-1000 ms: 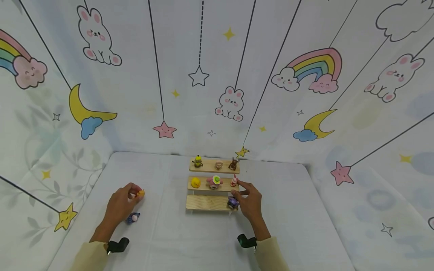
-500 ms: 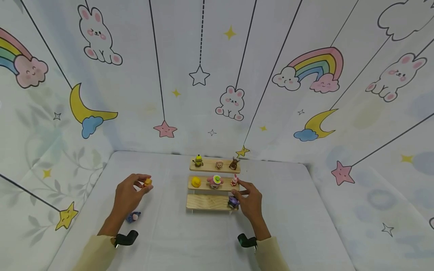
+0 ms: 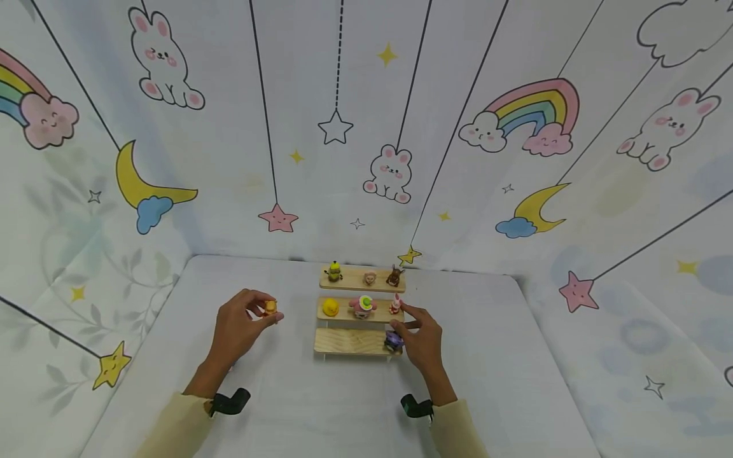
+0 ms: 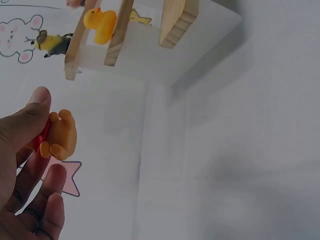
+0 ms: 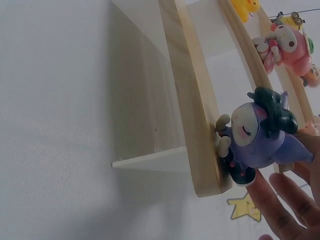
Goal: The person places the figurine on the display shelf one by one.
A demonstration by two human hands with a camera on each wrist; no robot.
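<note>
My left hand (image 3: 237,331) pinches a small orange bear figurine (image 4: 64,134) in a red shirt between thumb and fingers, above the tabletop left of the stand. My right hand (image 3: 426,340) is at the right end of the three-tier wooden stand (image 3: 349,343), its thumb and index finger around the middle plank's end. Contact there is partly hidden by a purple figurine (image 5: 260,135) with a dark bow, which sits on the lowest plank's right end. On the middle plank are a yellow duck (image 3: 330,308), a pink figurine (image 3: 362,308) and a white-and-pink rabbit (image 3: 395,305).
On the top plank stand a minion figurine (image 3: 334,273), a small pinkish head-like figure (image 3: 369,278) and a brown figurine (image 3: 393,277). A white cloth (image 3: 321,407) covers the table. Behind it rises a printed backdrop (image 3: 343,83).
My left hand has carried the bear figurine rightward and further back, toward the stand. Its forearm now hides most of the blue figurine on the cloth. My right hand has stayed put.
</note>
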